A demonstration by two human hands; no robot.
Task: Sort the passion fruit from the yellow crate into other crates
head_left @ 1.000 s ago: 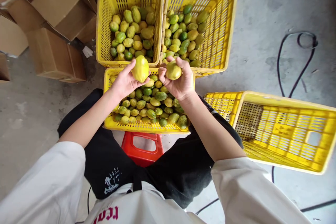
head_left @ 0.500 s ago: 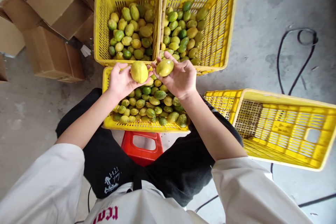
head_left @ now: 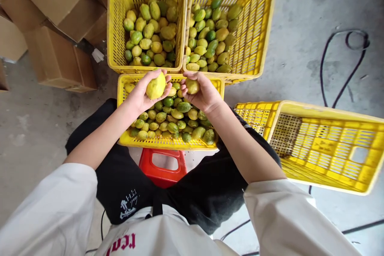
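A large yellow lemon rests in my left hand, its fingers curled around the fruit. My right hand closes on a smaller, greenish-yellow lemon. Both hands are over the near yellow crate, which holds many green and yellow lemons. Just beyond stand two taller yellow crates side by side, the far left crate and the far right crate, each partly filled with similar lemons.
A red plastic stool sits under the near crate, between my knees. Another yellow crate lies on its side at the right. Cardboard boxes are piled at the upper left. A black cable loops across the concrete floor.
My right hand has turned and its fingers have closed more around its lemon, drawing slightly away from my left. The left lemon has tilted in my hand.
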